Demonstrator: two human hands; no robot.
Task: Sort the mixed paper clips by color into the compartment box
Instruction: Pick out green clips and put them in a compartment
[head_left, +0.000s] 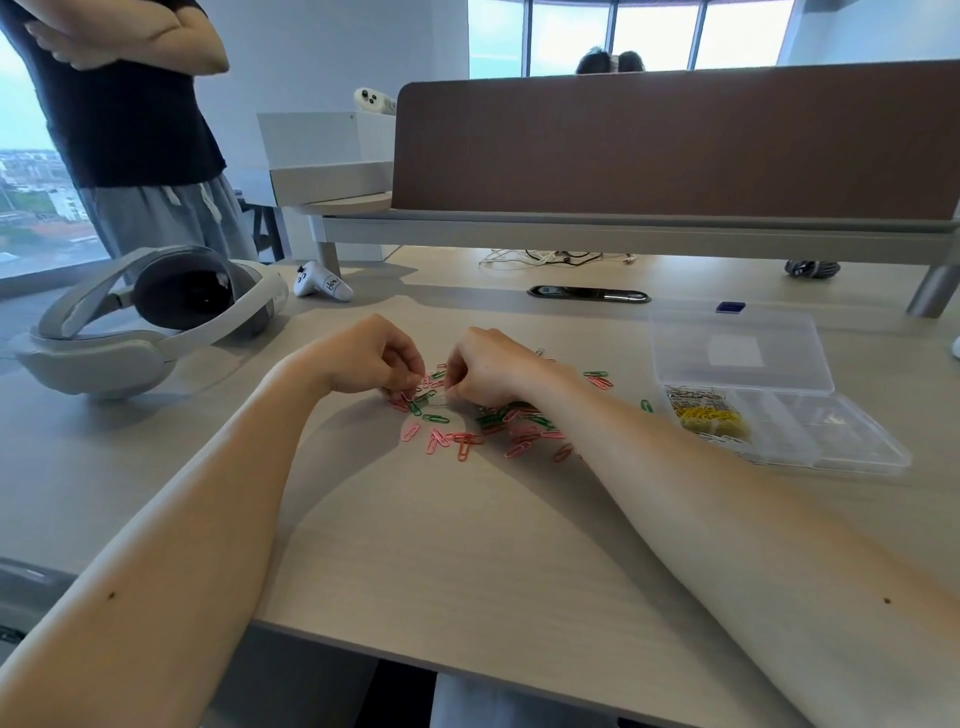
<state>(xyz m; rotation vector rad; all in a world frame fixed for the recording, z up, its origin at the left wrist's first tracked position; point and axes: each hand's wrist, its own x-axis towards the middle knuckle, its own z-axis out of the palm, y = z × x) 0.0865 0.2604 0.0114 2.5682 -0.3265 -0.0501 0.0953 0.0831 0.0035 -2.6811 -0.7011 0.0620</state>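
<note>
On the desk, by size:

Desk (467, 545): pale wood-grain top; both forearms lie across it, converging on the loose clips near its middle.

Divider (675, 150): brown panel on a grey raised shelf along the far edge, closing off the view beyond.

Headset (150, 317): white and grey, far left on the desk, well apart from the clips.

Compartment box (831, 431): clear plastic, to the right of the pile, its lid (737, 353) folded open behind it. The left compartment holds yellow clips (711, 418) with some silver ones above them; the other compartments look bare, though glare makes that uncertain.

Left hand (374, 358): curled almost into a fist, fingertips drawn together and pressing down at the left edge of the pile. It touches pink and green clips there; whether one is actually pinched between the fingers cannot be told.

Right hand (493, 366): likewise curled, fingertips close together and pointing down at the pile just beside the left hand. What it grips, if anything, is hidden under the knuckles.

Controller (322, 283): white, beyond the left hand, near the headset.

Paper clips (467, 426): pink and green, scattered loose between and under the hands; the right forearm covers part of the spread, and a few strays lie towards the box.

Blue object (730, 307): small, behind the lid.
</note>
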